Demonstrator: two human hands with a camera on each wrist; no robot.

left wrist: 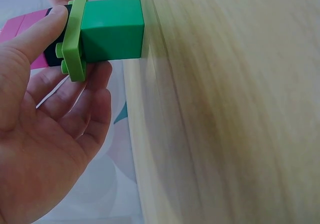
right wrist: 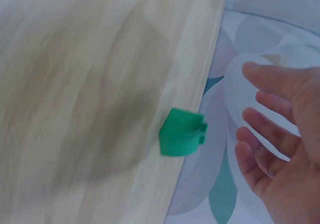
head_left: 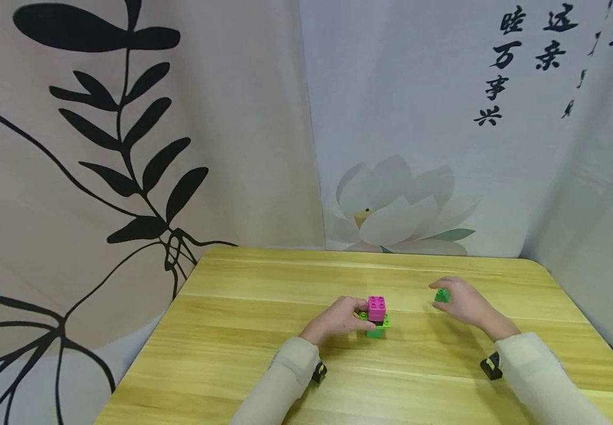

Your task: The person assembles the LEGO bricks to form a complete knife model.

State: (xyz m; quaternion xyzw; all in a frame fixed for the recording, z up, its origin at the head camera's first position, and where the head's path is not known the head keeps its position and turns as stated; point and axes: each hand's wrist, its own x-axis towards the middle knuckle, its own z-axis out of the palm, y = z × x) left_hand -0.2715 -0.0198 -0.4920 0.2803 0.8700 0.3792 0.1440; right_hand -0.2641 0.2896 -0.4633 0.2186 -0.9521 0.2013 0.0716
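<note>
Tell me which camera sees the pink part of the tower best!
The head view: it shows the top and front of the pink part. The left wrist view shows only some side, partly hidden behind the left hand. The right wrist view doesn't show it.

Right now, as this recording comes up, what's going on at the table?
A person's left hand holds a stack of plastic toy bricks: pink on top, black below, then a flat lime-green plate and a square green block at the bottom. The right hand, fingers parted, hovers by a loose green plastic brick on the wooden table, not touching it. That brick is not on the stack.
</note>
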